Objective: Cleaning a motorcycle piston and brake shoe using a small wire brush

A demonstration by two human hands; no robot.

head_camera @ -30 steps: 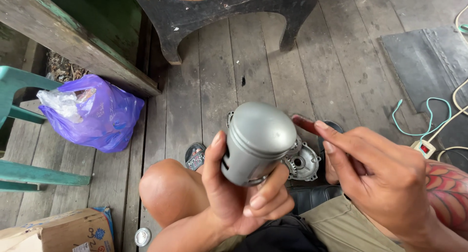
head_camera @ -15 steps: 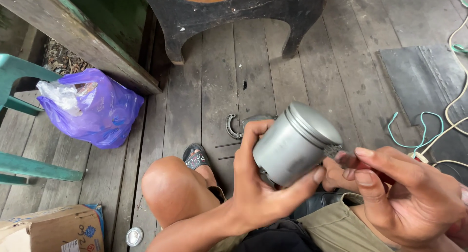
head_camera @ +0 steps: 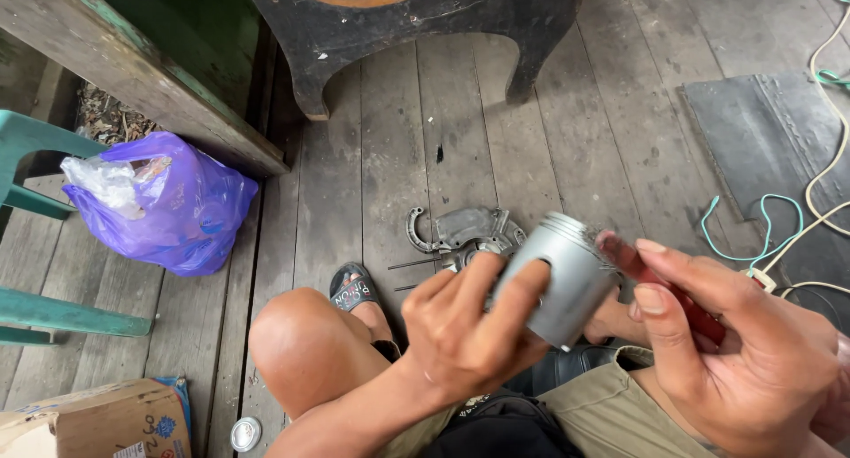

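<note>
At the far left a teal chair frame [head_camera: 35, 307] reaches in from the edge, and just beside it a purple plastic bag [head_camera: 168, 205] slumps on the wooden floor [head_camera: 390, 148] against the base of a green wooden wall [head_camera: 150, 77]. A cardboard box [head_camera: 88, 423] sits at the near left corner, with a small round metal cap [head_camera: 245, 433] near it.

Toward the middle, the left hand [head_camera: 465, 334] is closed around a grey metal piston [head_camera: 562, 276], thumb and fingers wrapped on its skirt so the grooved crown tilts up and to the right, probably to turn that side toward the tool. The piston is held in the air above the person's lap, over a metal engine part [head_camera: 465, 232] lying on the boards just beyond the sandalled foot [head_camera: 354, 290].

The right hand [head_camera: 735, 352] grips a red-handled tool [head_camera: 660, 285], its tip touching the piston's upper rim.

Bare planks lie open between the hands and the dark stand [head_camera: 416, 24] at the far side. To the right, a dark mat [head_camera: 761, 130] and loose wires [head_camera: 779, 236] crowd the floor.
</note>
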